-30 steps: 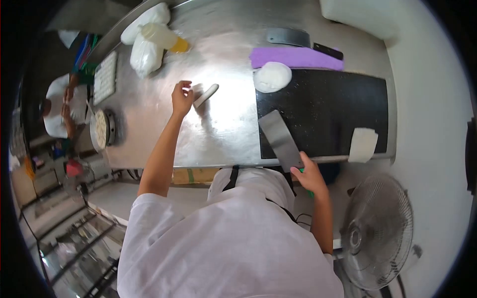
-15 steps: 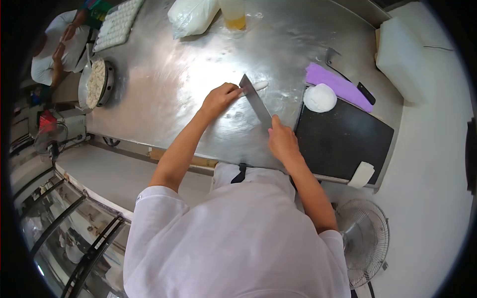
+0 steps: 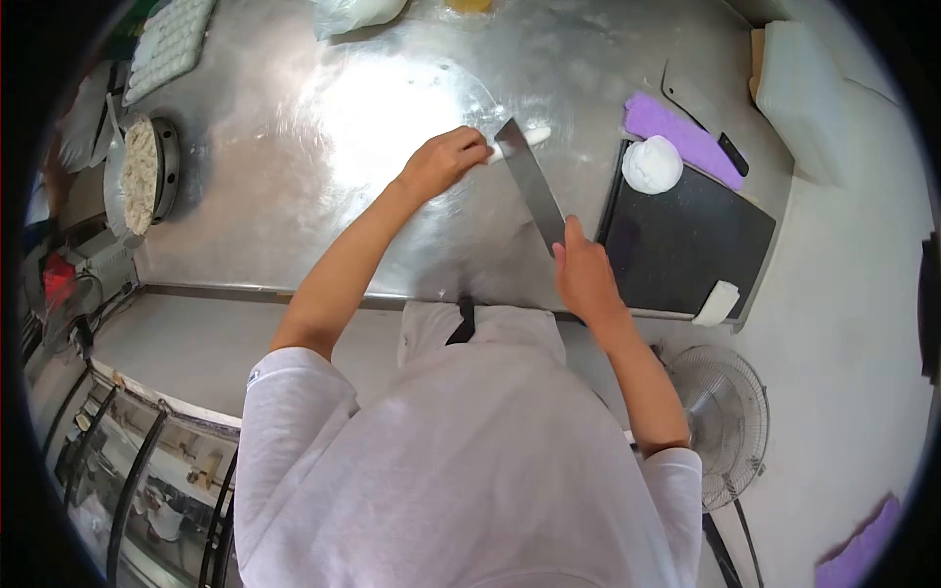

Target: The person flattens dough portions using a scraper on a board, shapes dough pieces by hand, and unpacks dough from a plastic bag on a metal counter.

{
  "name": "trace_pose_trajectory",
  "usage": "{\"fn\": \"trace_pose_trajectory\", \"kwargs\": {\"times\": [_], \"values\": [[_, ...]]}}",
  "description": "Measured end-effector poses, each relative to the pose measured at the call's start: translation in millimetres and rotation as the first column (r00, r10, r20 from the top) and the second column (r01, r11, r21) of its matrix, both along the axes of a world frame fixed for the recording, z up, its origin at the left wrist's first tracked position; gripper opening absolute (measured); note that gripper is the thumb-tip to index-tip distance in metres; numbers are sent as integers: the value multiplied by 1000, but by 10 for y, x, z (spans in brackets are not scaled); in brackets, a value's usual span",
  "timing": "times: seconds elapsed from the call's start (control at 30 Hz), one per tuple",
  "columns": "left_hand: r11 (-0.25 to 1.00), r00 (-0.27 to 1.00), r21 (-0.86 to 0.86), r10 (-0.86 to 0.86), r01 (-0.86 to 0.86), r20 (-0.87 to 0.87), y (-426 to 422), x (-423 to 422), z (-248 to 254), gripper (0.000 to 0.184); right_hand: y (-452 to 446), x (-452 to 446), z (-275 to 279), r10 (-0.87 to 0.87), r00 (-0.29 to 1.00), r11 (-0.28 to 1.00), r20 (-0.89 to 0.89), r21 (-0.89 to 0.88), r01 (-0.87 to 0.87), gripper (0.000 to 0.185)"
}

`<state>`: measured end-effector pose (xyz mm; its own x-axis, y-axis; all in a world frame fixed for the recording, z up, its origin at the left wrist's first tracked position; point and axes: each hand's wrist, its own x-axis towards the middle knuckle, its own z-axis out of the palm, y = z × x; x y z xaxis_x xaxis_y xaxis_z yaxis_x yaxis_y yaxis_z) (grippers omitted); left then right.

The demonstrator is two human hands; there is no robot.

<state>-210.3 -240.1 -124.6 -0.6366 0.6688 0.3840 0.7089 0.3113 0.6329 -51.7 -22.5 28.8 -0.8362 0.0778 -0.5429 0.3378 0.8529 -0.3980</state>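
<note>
A slim white dough roll (image 3: 536,135) lies slantwise on the steel table. My left hand (image 3: 446,160) has its fingers curled around the roll's left end, which they partly hide. A broad rectangular cleaver (image 3: 532,188) is gripped by its handle in my right hand (image 3: 586,274). The blade's far end crosses the roll, and a short stretch of dough shows between blade and left fingers. Whether the edge has gone through the dough I cannot tell. Right of the cleaver, a small round container of white powder (image 3: 652,165) sits on a black board (image 3: 691,235).
A purple cloth (image 3: 683,140) and a black-handled tool (image 3: 733,154) lie behind the board. At the left stands a pan of pale crumbly filling (image 3: 140,176), with a tray of white pieces (image 3: 169,44) beyond. A plastic bag (image 3: 358,14) is at the back. A fan (image 3: 720,426) stands below right.
The camera view has shifted. My left fingers, close against the blade before, are now a little apart from it and more curled, with dough showing in the gap. My right hand keeps the cleaver.
</note>
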Motion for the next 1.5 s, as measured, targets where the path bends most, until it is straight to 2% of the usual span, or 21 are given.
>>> {"fn": "trace_pose_trajectory", "kwargs": {"times": [0.17,0.23,0.33,0.4,0.5,0.57,0.63,0.77,0.8,0.87,0.93,0.97,1.03,1.07,1.13,1.23,1.33,1.37,1.4,1.47,1.5], "values": [[999,996,-12,53,-53,68,95,65,25,19,-203,37,-491,-125,992,990,22,-58,126,27],[968,967,43,250,-247,-59,149,119,85,26,-329,93,-622,-205,976,970,-73,-150,193,29],[961,961,0,276,-276,-16,234,250,105,29,-337,229,-771,-231,951,960,-205,-209,188,35],[962,962,29,272,-271,-13,257,353,128,18,-358,436,-756,-327,898,936,-296,-232,265,37],[879,733,55,359,-474,577,317,554,317,10,-302,949,-759,-503,770,861,-393,-311,403,41],[905,728,129,233,-404,644,504,663,293,13,-207,1310,-710,-607,675,794,-420,-360,490,43],[913,739,295,9,-281,674,866,827,340,20,-100,1649,-582,-904,404,407,-138,-562,720,36],[942,738,296,-312,159,599,1855,1315,630,31,179,2238,-427,-998,39,67,-57,-700,711,30],[922,720,297,-382,250,579,2126,1437,740,33,250,2348,-388,-998,5,49,-64,-710,703,30],[817,587,338,-573,468,573,2668,1628,771,25,406,2557,-320,-986,-156,-70,-59,-703,707,29],[660,520,66,-646,749,560,3135,1672,579,34,529,2814,-328,-975,-212,-98,-64,-732,675,30],[636,509,57,-663,769,549,3302,1675,518,34,584,2910,-295,-970,-239,-123,-52,-741,660,30],[565,711,-435,-599,701,367,3508,1646,519,46,693,3146,-286,-957,-290,-164,-34,-758,631,30],[543,700,-449,-617,710,361,3626,1645,569,46,727,3248,-310,-953,-301,-169,-41,-752,637,28],[443,852,-766,-458,466,254,3754,1717,919,58,758,3441,-359,-943,-331,-204,-25,-745,635,27],[372,859,-838,-469,400,202,3826,1786,980,75,924,3637,-442,-958,-283,-209,34,-758,618,29],[365,865,-870,-487,331,125,3812,1857,1017,74,1163,3656,-326,-966,-256,-183,29,-776,603,31],[284,853,-909,-506,305,128,3868,1884,975,72,1268,3635,-221,-965,-261,-170,25,-818,549,28],[296,859,-910,-499,292,113,3972,1906,947,72,1402,3620,-236,-968,-251,-156,18,-826,542,28],[528,830,-640,-338,558,444,4127,1975,821,76,1698,3600,-302,-959,-274,-52,-74,-903,427,25],[526,831,-643,-327,556,451,4062,2068,657,76,1849,3561,-309,-955,-257,28,-149,-907,421,24]]}}
